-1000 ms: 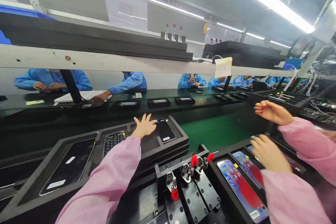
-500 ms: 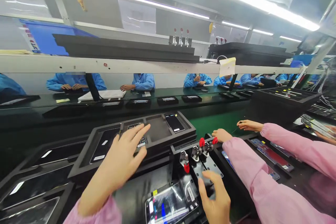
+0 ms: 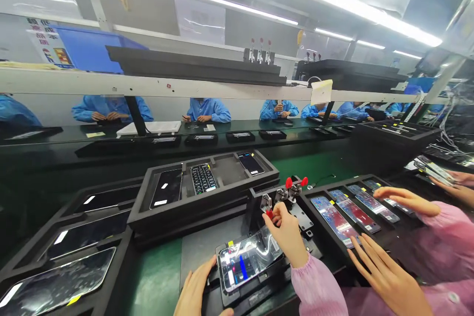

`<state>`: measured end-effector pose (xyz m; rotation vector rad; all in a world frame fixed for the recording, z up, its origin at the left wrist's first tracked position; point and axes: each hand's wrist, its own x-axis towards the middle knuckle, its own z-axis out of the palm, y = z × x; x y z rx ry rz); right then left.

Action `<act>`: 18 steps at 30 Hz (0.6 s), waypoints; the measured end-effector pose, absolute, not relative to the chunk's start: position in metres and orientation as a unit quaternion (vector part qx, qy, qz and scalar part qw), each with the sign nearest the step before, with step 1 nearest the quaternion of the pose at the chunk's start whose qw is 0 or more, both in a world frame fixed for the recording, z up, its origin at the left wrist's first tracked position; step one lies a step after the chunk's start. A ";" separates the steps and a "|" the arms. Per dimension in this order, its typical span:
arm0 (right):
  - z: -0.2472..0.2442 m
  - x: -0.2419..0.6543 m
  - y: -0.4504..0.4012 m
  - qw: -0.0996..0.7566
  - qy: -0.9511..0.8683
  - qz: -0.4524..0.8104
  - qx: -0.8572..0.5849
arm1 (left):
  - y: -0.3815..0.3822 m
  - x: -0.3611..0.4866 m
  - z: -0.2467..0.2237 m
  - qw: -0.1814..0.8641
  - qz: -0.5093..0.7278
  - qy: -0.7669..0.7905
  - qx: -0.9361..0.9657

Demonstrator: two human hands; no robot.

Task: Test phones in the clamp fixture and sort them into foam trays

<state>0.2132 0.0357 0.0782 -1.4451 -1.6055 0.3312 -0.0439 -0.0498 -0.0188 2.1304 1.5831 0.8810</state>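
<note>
A smartphone with a lit screen and a yellow tab lies in a black fixture at the front. My right hand pinches the red-tipped handle of a toggle clamp at the fixture's back. Two more toggle clamps with red tips stand beside it. Against the fixture's left side rests my left hand, its fingers stretched out and thumb apart, partly cut off by the lower edge.
Behind stands a black foam tray with several phones. More phones lie in trays on the left. At right, a co-worker's hands are over a tray of lit phones. A shelf crosses above.
My left hand has come down from the foam tray to the fixture's side. My right hand has moved up onto the clamp handle. The co-worker's hands have drawn back towards the lit phones.
</note>
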 end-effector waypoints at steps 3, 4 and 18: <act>0.079 0.212 0.037 0.455 -0.652 0.142 -0.589 | -0.050 -0.046 -0.011 0.167 0.274 0.558 0.766; 0.079 0.212 0.037 0.456 -0.652 0.143 -0.589 | -0.050 -0.046 -0.008 0.167 0.270 0.559 0.766; 0.073 0.214 0.037 0.486 -0.631 0.170 -0.580 | -0.054 -0.040 -0.002 0.121 0.298 0.551 0.770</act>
